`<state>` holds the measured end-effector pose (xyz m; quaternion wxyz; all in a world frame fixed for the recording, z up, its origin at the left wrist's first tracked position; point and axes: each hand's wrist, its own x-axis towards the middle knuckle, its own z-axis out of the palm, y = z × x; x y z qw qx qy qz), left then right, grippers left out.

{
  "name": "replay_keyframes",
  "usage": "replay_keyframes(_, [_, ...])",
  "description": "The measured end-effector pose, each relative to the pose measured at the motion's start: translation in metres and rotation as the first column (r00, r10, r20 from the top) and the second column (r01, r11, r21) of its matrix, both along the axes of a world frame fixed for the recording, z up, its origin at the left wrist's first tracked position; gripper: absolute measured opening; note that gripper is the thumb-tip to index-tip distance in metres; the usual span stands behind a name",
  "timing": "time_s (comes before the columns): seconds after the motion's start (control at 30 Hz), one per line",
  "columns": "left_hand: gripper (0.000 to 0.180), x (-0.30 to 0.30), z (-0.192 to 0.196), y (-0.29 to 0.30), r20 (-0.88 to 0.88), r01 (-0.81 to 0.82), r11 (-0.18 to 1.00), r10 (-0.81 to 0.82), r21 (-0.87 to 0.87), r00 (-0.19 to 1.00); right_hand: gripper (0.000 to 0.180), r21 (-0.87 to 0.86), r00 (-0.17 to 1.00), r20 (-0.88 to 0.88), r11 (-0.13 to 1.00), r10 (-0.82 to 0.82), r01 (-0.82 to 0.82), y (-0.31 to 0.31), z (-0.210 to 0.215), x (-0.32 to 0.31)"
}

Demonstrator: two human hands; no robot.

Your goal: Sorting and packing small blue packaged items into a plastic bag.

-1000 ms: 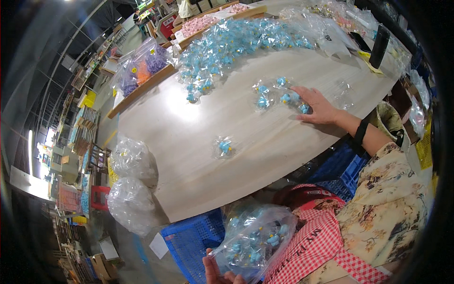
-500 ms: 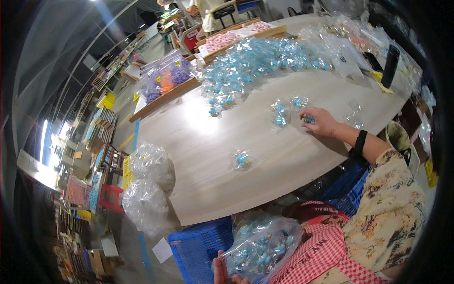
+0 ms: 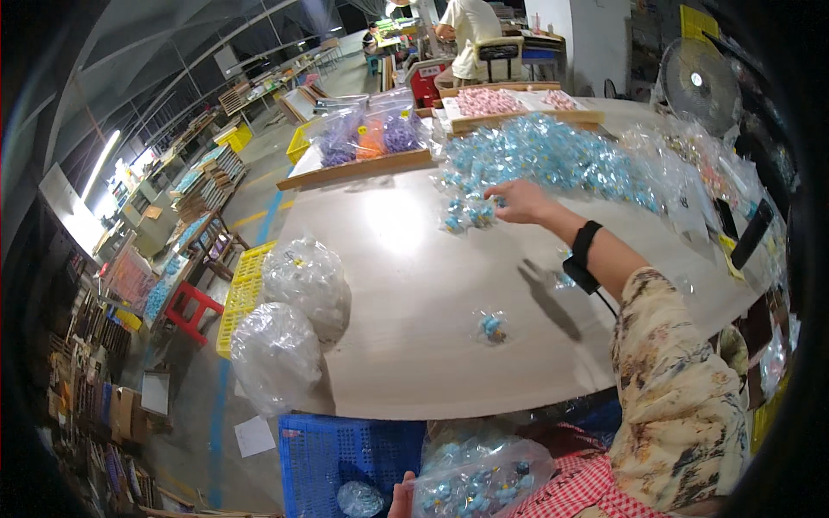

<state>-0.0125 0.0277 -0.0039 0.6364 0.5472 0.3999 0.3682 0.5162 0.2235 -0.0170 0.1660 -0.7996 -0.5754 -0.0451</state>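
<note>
At the near end of a heap of small clear packets with blue pieces (image 3: 553, 155), my right hand (image 3: 522, 203) reaches down with its fingers pinched together. What sits between the fingertips is too small to make out. Low in the view, my left hand (image 3: 402, 498) grips the edge of a larger clear plastic bag (image 3: 484, 479); only part of the hand shows. Blue pieces fill that bag, which lies at my lap. A single blue packet (image 3: 492, 328) rests on the table nearer to me. Another packet (image 3: 566, 269) is partly hidden by my right wrist.
Two puffy clear bags (image 3: 276, 358) stand at the table's left edge, beside a yellow crate (image 3: 243, 289). Below the table edge is a blue crate (image 3: 345, 449). Trays with purple and orange bags (image 3: 371, 138) and pink pieces (image 3: 488, 102) lie at the back; a fan (image 3: 698, 82) stands far right.
My right hand has moved away from the loose packets at the right to the heap's near end. The view has tilted up and shifted. My left hand stays at the larger bag.
</note>
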Motion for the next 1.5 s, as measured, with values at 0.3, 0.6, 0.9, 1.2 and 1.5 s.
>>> replay_keyframes(0.3, [0.078, -0.001, 0.0, 0.023, -0.022, 0.005, 0.992, -0.008, -0.127, 1.0, 0.067, -0.446, 0.991, 0.124, 0.889, -0.056, 0.106, 0.039, -0.045, -0.023])
replay_keyframes(0.6, [0.075, 0.002, 0.004, 0.03, 0.057, 0.093, 0.994, -0.09, -0.054, 0.994, 0.051, -0.327, 0.956, 0.27, 0.945, 0.116, -0.022, -0.008, -0.044, -0.036])
replay_keyframes(0.9, [0.073, -0.01, 0.01, -0.012, 0.057, 0.049, 0.996, -0.045, -0.081, 0.997, 0.047, -0.044, 0.994, 0.071, 0.995, 0.088, -0.085, -0.06, -0.047, -0.035])
replay_keyframes(1.2, [0.073, -0.001, 0.009, -0.023, 0.033, 0.185, 0.975, -0.19, 0.12, 0.981, 0.044, 0.044, 0.727, -0.687, 0.996, -0.026, 0.077, -0.1, -0.031, -0.031])
replay_keyframes(1.5, [0.063, -0.009, 0.007, -0.034, -0.173, 0.074, 0.99, -0.053, 0.116, 0.984, 0.051, 0.178, 0.431, -0.899, 0.961, 0.072, 0.21, -0.122, 0.004, -0.033])
